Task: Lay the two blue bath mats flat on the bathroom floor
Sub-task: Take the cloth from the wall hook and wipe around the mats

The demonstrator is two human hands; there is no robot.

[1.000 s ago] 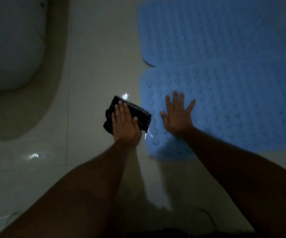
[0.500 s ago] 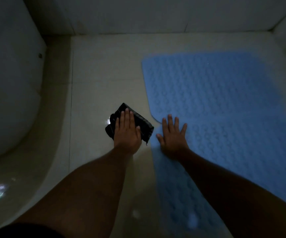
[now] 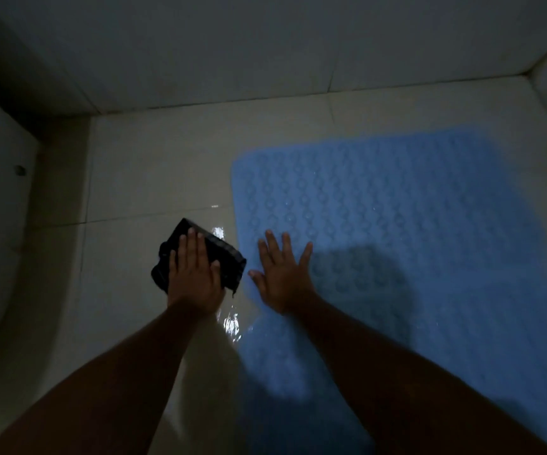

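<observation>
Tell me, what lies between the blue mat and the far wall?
Only bare pale floor tile, shown in the head view, separates the blue mat from the far wall.

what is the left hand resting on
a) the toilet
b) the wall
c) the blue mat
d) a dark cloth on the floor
d: the left hand lies with straight fingers on a dark cloth on the tiled floor, just left of the blue mat, which the right hand presses flat.
</observation>
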